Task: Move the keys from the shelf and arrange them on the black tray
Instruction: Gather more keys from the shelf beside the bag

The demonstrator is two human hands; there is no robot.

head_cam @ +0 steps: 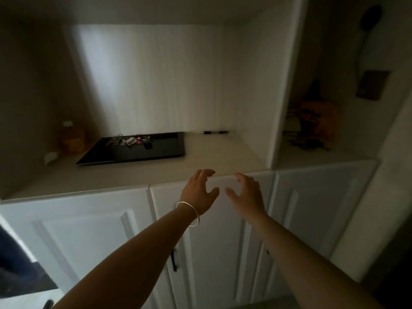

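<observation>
A flat black tray (160, 150) lies on the pale shelf (214, 157) inside a white alcove, left of centre. A cluster of keys (131, 141) with red and black tags rests on the tray's far left part. My left hand (199, 190), with a silver bangle on the wrist, hovers at the shelf's front edge, fingers spread and empty. Beside it, a small gap away, my right hand (247, 194) is also spread and empty. Both hands are well to the right of and nearer than the tray.
A black pen (215, 132) lies at the back of the shelf, right of the tray. An orange jar (71, 137) and a white scrap (50, 157) sit at the left. White cabinet doors (214, 241) with dark handles are below. A dim side niche holds orange objects (316, 121).
</observation>
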